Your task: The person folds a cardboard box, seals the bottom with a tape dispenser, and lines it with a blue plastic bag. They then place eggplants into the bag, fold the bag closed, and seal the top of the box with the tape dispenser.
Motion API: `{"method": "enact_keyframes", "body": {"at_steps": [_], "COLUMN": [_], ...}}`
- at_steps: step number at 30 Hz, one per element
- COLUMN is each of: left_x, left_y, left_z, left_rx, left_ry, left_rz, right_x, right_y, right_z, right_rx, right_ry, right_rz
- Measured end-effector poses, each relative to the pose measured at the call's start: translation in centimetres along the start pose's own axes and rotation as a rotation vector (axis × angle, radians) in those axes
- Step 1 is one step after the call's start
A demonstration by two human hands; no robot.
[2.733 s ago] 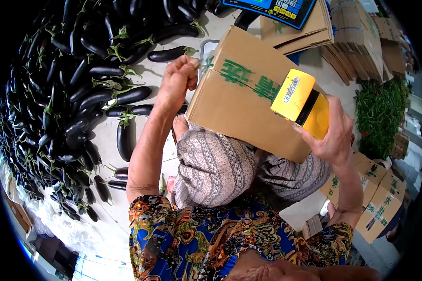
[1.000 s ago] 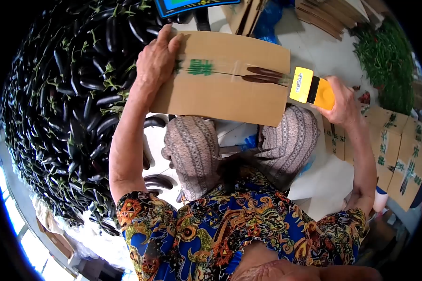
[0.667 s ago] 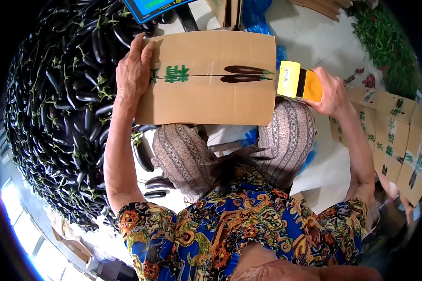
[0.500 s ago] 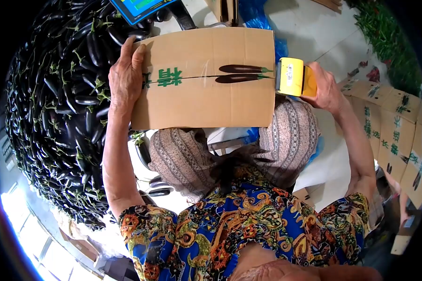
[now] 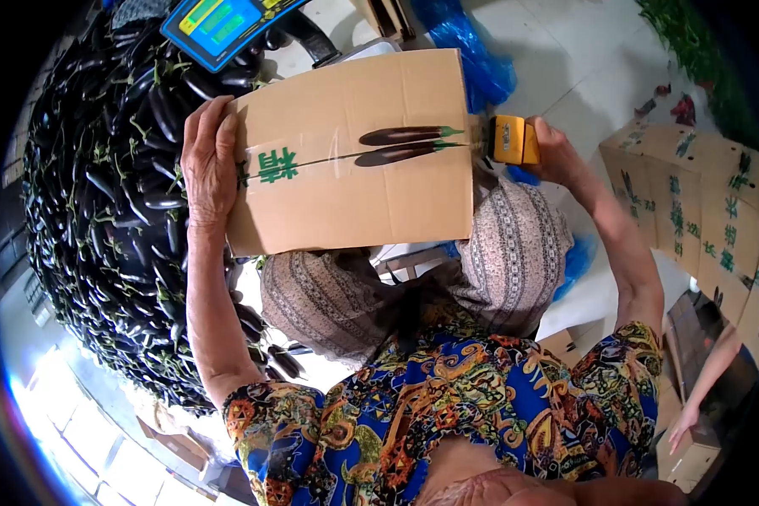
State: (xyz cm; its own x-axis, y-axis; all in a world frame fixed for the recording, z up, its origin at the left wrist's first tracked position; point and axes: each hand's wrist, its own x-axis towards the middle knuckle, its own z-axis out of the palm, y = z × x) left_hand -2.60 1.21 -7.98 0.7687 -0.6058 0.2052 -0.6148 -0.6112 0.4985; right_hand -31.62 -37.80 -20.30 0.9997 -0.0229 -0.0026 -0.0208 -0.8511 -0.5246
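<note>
A cardboard box [image 5: 346,198] with printed eggplants and green characters lies above my knees. My left hand [image 5: 210,160] is closed over its left edge, the thumb on the top face and the other fingers partly hidden. Clear tape runs along the middle seam. Off the box's right edge, my right hand [image 5: 557,152] grips a yellow tape dispenser [image 5: 511,140]. A short stretch of tape shows between the dispenser and the box.
A big heap of eggplants [image 5: 135,202] fills the left side. Above the box is a scale with a lit display [image 5: 219,25], next to blue plastic [image 5: 472,51]. Printed cardboard boxes [image 5: 683,202] stand at right. Another person's hand [image 5: 685,424] is at lower right.
My right hand has drawn the dispenser slightly away from the box edge, and tape now shows in the gap. The view has shifted and the box is tilted a little. Another person's arm has come into sight.
</note>
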Motion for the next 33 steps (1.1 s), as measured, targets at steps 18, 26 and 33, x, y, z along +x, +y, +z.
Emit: {"method": "enact_keyframes", "body": {"at_steps": [18, 26, 33], "left_x": [0.1, 0.6, 0.5], "left_y": [0.4, 1.5, 1.6], "left_z": [0.2, -0.3, -0.4], "left_rx": [-0.045, -0.016, 0.018], "left_ry": [0.01, -0.018, -0.023], "left_rz": [-0.063, -0.103, -0.12], "right_x": [8.7, -0.4, -0.9], "right_y": [-4.4, 10.4, 13.3], "right_z": [0.3, -0.5, 3.9], "right_rx": [-0.471, 0.343, -0.187], "right_ry": [-0.521, -0.278, -0.123], "right_rz": [-0.064, 0.881, 0.841]}}
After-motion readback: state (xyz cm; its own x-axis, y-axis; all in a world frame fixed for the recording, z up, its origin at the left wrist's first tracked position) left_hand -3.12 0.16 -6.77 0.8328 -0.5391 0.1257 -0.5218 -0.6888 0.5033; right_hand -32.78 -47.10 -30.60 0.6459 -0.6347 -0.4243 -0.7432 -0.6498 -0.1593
